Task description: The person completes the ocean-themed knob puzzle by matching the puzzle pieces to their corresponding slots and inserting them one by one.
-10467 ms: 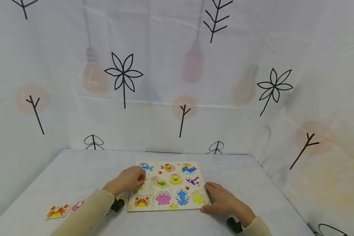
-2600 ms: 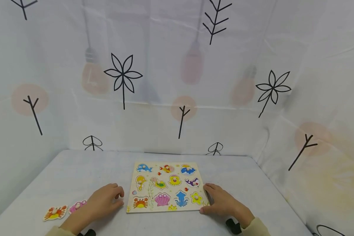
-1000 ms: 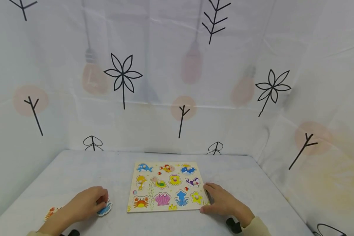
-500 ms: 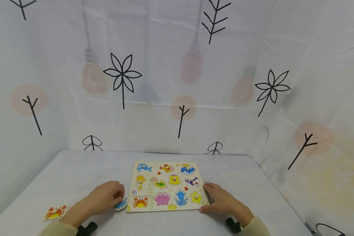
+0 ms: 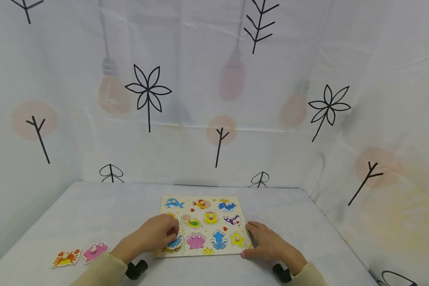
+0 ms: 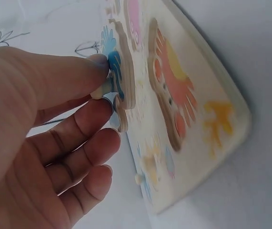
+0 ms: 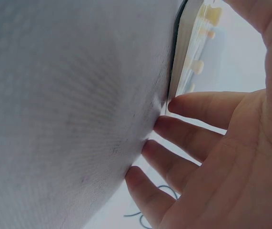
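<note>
In the left wrist view my left hand (image 6: 55, 105) pinches a blue squid puzzle piece (image 6: 118, 71) by its knob with thumb and forefinger. The piece is held tilted close over the wooden peg puzzle board (image 5: 232, 251), beside the crab-shaped recess (image 6: 176, 81). From the head view, this left hand (image 5: 153, 234) covers the board's lower left part. My right hand (image 5: 271, 244) rests against the board's right edge. Its fingers (image 7: 188, 136) are extended in the right wrist view, fingertips on the tabletop, one touching the board's side.
A crab piece (image 5: 66, 259) and a pink shell piece (image 5: 94, 252) lie on the white tabletop (image 5: 103, 206) at the left. Sea-animal pieces with knobs sit in several board slots. Printed cloth walls (image 5: 185, 155) stand behind and at both sides.
My left hand picked up the squid piece at the left and carried it right, over the board. Earlier, a yellow star piece came into its slot. The right hand stayed at the board's edge.
</note>
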The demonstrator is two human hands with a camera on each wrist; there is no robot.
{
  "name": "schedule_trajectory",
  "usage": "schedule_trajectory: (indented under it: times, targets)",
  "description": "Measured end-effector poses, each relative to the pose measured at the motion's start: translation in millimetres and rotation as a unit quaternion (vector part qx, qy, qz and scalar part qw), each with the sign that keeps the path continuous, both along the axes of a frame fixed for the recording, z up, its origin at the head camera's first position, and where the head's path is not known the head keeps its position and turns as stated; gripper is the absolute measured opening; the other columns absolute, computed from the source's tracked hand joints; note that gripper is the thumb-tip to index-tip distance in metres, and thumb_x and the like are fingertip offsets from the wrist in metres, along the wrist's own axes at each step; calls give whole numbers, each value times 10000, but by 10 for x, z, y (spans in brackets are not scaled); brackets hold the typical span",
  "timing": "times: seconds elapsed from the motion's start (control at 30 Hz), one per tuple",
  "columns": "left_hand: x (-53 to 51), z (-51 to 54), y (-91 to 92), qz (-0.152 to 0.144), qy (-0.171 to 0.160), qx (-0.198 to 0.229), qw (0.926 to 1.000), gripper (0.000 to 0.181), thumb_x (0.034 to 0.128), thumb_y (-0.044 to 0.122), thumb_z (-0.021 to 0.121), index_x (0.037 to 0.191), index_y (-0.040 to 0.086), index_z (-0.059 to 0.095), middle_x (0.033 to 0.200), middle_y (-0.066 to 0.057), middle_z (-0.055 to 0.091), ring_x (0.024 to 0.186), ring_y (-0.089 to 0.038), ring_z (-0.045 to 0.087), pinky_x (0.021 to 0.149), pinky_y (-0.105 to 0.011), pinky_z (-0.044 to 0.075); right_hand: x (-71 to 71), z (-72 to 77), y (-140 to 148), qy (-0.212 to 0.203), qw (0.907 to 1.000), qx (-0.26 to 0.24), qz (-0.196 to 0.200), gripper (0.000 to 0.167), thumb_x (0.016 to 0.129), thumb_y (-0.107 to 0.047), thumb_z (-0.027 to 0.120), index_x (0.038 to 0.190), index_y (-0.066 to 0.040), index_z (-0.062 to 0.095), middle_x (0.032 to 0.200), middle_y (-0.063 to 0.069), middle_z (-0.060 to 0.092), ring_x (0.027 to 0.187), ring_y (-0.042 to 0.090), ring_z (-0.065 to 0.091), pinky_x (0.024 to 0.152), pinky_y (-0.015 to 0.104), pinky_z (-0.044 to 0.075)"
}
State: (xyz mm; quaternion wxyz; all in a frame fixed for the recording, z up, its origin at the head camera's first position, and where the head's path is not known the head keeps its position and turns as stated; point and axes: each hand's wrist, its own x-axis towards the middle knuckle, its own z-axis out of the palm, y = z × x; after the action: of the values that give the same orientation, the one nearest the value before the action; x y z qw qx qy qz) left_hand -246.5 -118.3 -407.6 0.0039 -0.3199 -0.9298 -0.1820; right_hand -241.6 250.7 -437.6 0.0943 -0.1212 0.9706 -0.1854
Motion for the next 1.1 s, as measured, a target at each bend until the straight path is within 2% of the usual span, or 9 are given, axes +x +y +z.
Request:
schedule_trajectory:
  times: [0.3, 0.7, 0.93, 1.1]
  targets:
    - [-73, -31, 345, -400, 177, 37, 9990, 142, 867, 231, 699, 791, 240, 579, 737, 163, 483, 705, -38, 442, 661, -234, 406, -1, 1, -8, -80, 9999, 38, -86, 1017, 637, -645, 761, 1413, -70, 442, 1473, 135, 368, 1348, 376, 329, 1040, 583, 284]
    - [-131, -17, 797, -503, -42, -158, 9986, 150, 858, 252, 719, 769, 259, 599, 720, 154, 496, 690, -36, 459, 661, -215, 404, -8, 5, -7, -71, 9999, 69, -91, 1011, 638, -645, 761, 1415, -81, 444, 1474, 128, 369, 1347, 372, 332, 1037, 587, 286]
    - [-172, -36, 965, -613, 2, -235, 9978, 165, 868, 250, 708, 747, 260, 597, 716, 170, 507, 689, -30, 465, 654, -214, 405, 0, 25, -10, -61, 10000, 45, -59, 1003, 644, -632, 765, 1414, -74, 444, 1472, 133, 370, 1346, 373, 333, 1038, 582, 287]
    - [-188, -53, 1054, -603, -84, -224, 9979, 168, 874, 242, 700, 743, 262, 597, 719, 167, 514, 685, -25, 472, 654, -212, 409, 16, 54, -9, -50, 10000, 22, -40, 997, 645, -621, 771, 1408, -65, 449, 1466, 140, 377, 1341, 373, 339, 1039, 573, 292]
